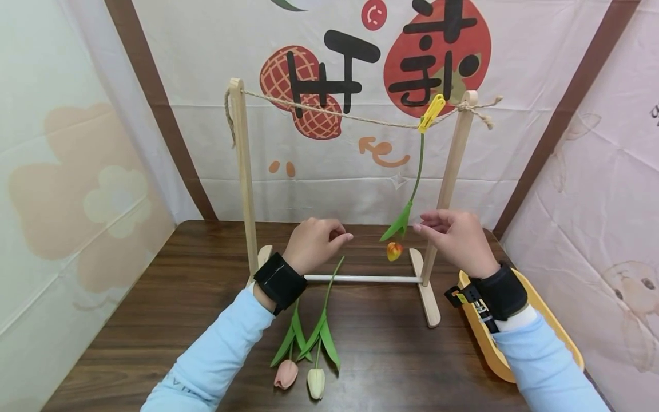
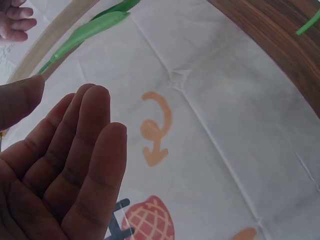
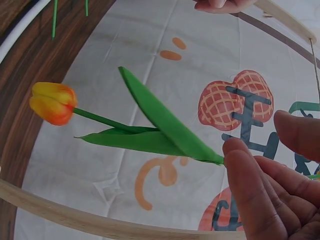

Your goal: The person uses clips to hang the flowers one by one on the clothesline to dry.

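Orange tulip [image 1: 393, 250] is hung head-down from twine [image 1: 355, 117] by yellow clothespin [image 1: 431, 113]. Its leaf is touched by right hand [image 1: 453, 237], fingers relaxed; left hand [image 1: 311, 243] relaxed, empty.

Light is bright, soft and even in all 3 views, with no single source visible. On the dark bench [image 1: 154, 320] shadows are faint, and a mild sheen lies along the wood grain. The white backdrop [image 1: 515, 57] is near overexposed but keeps its creases. The head view is sharp, with wide-angle bending: the rack's posts [image 1: 242, 177] lean outward. Both wrist views curve straight edges strongly. The left hand's fingers [image 2: 80, 165] loom dark, shaded and soft; the right hand's fingers [image 3: 260, 200] are slightly blurred, while the orange tulip [image 3: 52, 102] is crisp.
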`<state>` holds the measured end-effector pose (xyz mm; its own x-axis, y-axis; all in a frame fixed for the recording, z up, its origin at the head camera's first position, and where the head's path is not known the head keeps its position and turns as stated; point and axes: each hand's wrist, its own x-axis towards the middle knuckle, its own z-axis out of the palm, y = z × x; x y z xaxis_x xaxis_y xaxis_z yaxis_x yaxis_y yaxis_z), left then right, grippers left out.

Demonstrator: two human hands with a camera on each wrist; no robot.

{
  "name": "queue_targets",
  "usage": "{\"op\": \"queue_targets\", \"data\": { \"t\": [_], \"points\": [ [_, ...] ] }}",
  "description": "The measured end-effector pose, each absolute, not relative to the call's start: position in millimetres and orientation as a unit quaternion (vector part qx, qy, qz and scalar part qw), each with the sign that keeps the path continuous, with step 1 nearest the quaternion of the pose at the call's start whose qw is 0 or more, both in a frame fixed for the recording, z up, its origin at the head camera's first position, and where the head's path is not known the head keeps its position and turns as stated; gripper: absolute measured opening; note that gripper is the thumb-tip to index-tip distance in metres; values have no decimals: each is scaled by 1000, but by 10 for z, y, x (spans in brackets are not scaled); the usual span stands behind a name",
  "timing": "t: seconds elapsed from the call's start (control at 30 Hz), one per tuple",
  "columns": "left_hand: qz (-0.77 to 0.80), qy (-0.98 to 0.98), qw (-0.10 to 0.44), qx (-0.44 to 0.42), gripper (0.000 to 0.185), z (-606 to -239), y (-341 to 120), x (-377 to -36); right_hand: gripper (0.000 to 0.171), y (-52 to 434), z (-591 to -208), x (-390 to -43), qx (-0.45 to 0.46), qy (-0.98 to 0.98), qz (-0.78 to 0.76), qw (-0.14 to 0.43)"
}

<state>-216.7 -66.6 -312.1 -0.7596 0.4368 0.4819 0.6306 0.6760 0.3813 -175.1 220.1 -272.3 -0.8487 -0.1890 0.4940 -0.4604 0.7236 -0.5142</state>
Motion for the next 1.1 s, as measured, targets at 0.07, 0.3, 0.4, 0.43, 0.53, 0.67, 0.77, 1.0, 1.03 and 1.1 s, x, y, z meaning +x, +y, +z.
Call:
{"op": "queue_targets", "data": {
  "t": [0.07, 0.3, 0.4, 0.43, 0.53, 0.67, 0.77, 1.0, 1.03, 1.1],
  "points": [
    [-272, -897, 180, -297, 21, -3135, -684, -2156, 25, 2208, -2755, -1745, 176, -905, 325, 209],
    [-273, -897, 180, -295, 19, -3192, -730, -2129, 24, 2217, -2842, -1726, 174, -905, 320, 221],
    [-276, -896, 180, -298, 19, -3217, -750, -2115, 25, 2219, -2872, -1711, 174, -905, 319, 223],
    [-276, -896, 181, -298, 19, -3226, -756, -2111, 24, 2219, -2882, -1704, 174, -905, 318, 223],
    [-279, -895, 179, -300, 18, -3254, -777, -2096, 24, 2224, -2916, -1683, 170, -908, 314, 221],
    [-282, -895, 173, -299, 19, -3288, -803, -2079, 23, 2235, -2969, -1656, 164, -909, 314, 219],
    [-286, -895, 169, -298, 18, -3307, -825, -2061, 22, 2240, -3013, -1641, 162, -908, 320, 218],
    [-283, -899, 163, -292, 18, -3368, -887, -2023, 21, 2252, -3146, -1604, 154, -908, 325, 214],
    [-281, -900, 163, -291, 17, -3379, -897, -2016, 21, 2253, -3166, -1600, 152, -908, 326, 214],
    [-277, -902, 163, -289, 18, -3407, -916, -2004, 21, 2254, -3206, -1594, 150, -908, 327, 215]
  ]
}}
